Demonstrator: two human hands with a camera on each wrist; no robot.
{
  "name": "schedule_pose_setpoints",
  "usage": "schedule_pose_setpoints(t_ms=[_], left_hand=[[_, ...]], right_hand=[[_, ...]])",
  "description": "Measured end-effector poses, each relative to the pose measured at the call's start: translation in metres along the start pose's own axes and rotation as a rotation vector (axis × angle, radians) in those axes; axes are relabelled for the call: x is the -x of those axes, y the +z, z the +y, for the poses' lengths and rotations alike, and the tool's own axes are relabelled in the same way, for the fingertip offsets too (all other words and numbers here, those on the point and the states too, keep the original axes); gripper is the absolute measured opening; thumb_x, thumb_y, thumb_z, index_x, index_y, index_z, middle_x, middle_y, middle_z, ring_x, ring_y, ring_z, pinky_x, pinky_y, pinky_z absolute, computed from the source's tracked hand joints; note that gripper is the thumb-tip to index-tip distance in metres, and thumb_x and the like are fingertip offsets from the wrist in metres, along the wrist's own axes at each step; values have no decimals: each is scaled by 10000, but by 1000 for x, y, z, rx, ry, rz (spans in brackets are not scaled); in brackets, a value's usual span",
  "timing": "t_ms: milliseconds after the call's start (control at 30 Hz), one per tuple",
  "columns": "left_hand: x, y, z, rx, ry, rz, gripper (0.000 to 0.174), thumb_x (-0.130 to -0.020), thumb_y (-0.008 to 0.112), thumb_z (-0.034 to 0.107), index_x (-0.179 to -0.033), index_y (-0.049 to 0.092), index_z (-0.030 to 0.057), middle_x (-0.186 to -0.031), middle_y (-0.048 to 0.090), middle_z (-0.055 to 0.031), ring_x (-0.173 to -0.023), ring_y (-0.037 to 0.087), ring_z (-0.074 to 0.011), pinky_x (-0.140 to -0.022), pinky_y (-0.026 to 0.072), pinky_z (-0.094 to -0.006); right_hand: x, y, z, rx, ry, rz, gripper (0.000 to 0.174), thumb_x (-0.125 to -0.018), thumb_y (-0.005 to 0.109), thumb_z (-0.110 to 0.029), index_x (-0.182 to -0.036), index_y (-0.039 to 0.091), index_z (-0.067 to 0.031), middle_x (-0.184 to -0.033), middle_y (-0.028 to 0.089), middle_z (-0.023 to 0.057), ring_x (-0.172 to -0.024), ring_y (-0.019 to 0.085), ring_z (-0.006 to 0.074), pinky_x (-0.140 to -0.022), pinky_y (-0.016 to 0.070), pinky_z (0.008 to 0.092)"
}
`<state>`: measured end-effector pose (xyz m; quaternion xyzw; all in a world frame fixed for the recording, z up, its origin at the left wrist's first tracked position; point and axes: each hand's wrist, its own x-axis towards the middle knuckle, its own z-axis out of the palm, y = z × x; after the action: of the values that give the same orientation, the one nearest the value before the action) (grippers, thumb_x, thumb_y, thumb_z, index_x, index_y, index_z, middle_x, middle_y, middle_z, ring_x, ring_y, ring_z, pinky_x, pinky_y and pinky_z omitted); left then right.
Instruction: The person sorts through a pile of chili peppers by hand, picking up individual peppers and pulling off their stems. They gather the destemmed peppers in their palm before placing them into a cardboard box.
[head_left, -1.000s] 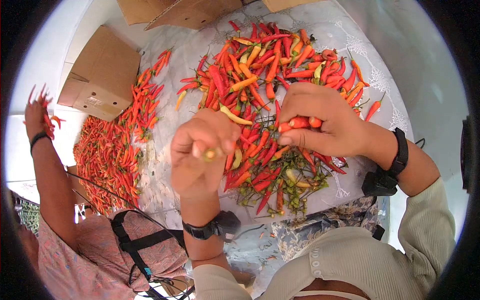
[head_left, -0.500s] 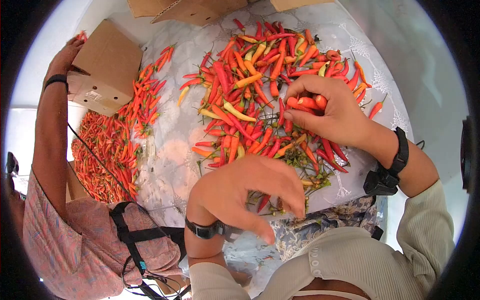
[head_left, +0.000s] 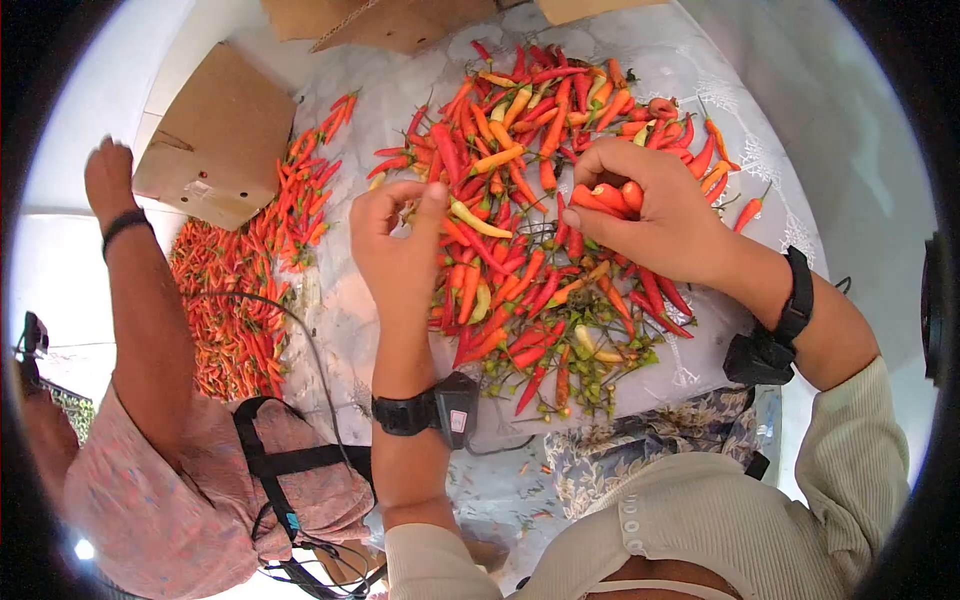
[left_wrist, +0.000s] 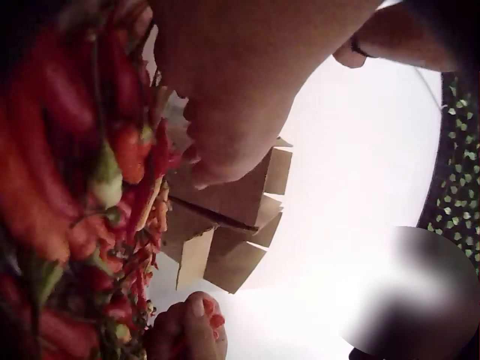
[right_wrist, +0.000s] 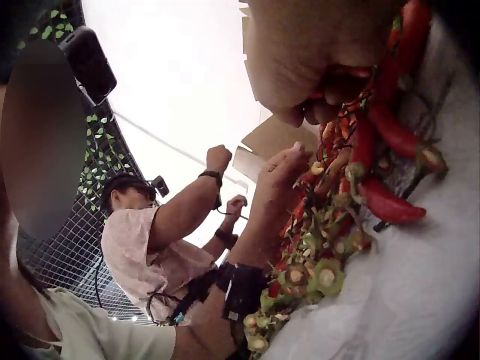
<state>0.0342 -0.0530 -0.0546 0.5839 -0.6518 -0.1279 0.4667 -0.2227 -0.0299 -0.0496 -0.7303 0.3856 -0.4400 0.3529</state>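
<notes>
My right hand holds several red chilies in its curled fingers, above the right side of a mixed pile of chilies. In the left wrist view this same hand shows red chili ends beside the thumb. My left hand is at the pile's left edge, fingers bent and thumb pointing up, close to a pale yellow chili. I cannot tell whether it pinches anything. Green stems and caps lie heaped at the pile's near side.
To the left, a second heap of red chilies spreads beside a cardboard box. Another person's raised hand is left of that box. More cardboard stands at the far edge of the patterned table cover.
My left hand swung down toward the near table edge, then back up to the pile's left edge. The right hand stays around its chilies. The other person's chili-filled hand reached the box, then moved left.
</notes>
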Motion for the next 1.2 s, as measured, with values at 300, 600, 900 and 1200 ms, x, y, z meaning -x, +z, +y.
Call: schedule_pose_setpoints(t_ms=[300,600,900,1200], left_hand=[[12,17,18,-228,175,-197,201,-683,779,184,-823,688,73,-923,564,-94,-902,538,-270,-800,427,-377],[20,12,37,487,-66,-205,138,-834,690,89,-940,620,37,-897,598,-40,-768,558,-142,-703,455,-270],[34,10,56,938,-215,-520,140,-881,645,57,-991,560,39,-890,616,-40,-774,623,-109,-674,538,-233],[36,13,59,775,-97,-505,145,-871,650,25,-998,582,8,-895,593,-22,-808,573,-71,-670,490,-208]], right_hand=[[0,-1,1,15,-13,-14,193,-804,712,-109,-892,564,-23,-810,549,33,-731,521,103,-672,441,265],[-1,-1,-2,-40,49,-24,230,-822,706,-202,-871,565,-26,-775,562,80,-701,535,172,-641,435,306],[0,-3,-8,-236,84,-35,212,-847,707,-195,-880,560,-47,-799,494,-29,-724,448,65,-648,390,233],[2,-2,-10,-254,-3,-149,282,-737,805,-159,-886,588,-56,-832,556,-13,-758,511,76,-685,419,233]])
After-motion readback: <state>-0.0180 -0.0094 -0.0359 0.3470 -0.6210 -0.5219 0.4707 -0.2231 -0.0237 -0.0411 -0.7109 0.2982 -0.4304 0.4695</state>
